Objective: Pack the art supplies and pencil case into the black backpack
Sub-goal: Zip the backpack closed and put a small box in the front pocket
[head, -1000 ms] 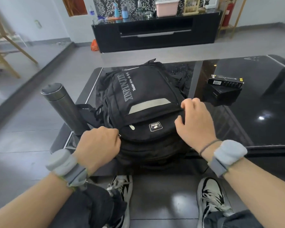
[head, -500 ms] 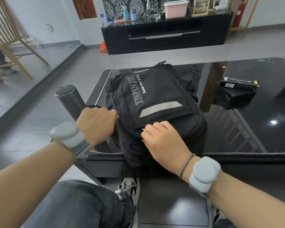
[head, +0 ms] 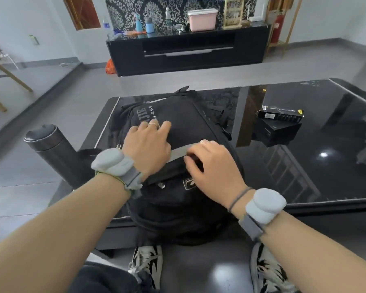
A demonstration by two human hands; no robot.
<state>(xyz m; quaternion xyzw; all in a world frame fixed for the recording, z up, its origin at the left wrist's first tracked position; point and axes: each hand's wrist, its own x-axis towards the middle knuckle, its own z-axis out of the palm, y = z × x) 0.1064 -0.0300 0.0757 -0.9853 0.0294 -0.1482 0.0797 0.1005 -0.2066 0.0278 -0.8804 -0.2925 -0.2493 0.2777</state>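
Note:
The black backpack (head: 184,208) lies on its back on the glossy black table (head: 304,166), its base toward me and hanging slightly over the near edge. My left hand (head: 148,144) rests flat on its upper front over the white lettering, fingers spread and holding nothing. My right hand (head: 213,166) sits at the front pocket, just under the grey reflective strip (head: 181,153). Its fingers and thumb are curled and pinched on the pocket's edge. No art supplies or pencil case show outside the bag.
A dark steel flask (head: 49,149) stands tilted at the backpack's left side. A black box (head: 281,115) with a second one under it lies on the table to the right. My shoes (head: 148,261) are below the table edge. A black cabinet (head: 188,49) stands across the room.
My left hand has left the backpack's left side and now lies flat on top. My right hand has moved up to the grey strip and curled on the pocket edge.

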